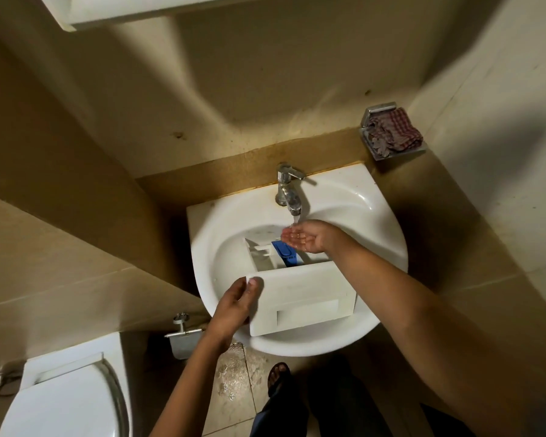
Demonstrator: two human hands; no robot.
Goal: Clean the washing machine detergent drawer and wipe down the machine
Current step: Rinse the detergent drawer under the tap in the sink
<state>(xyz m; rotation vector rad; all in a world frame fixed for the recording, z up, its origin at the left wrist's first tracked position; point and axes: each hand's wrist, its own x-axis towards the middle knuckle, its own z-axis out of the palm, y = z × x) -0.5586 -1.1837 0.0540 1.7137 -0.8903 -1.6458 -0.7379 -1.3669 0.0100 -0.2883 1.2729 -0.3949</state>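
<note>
The white drawer (303, 298) lies in the sink (375, 222). The left hand (234, 305) grips its front corner, with thumb and fingers clamped on the edge. The right hand (306, 236) is cupped palm up, fingers together, holding nothing. Water from the tap (289, 190) lands on its fingertips. A blue flap (284, 252) sits just below them.
</note>
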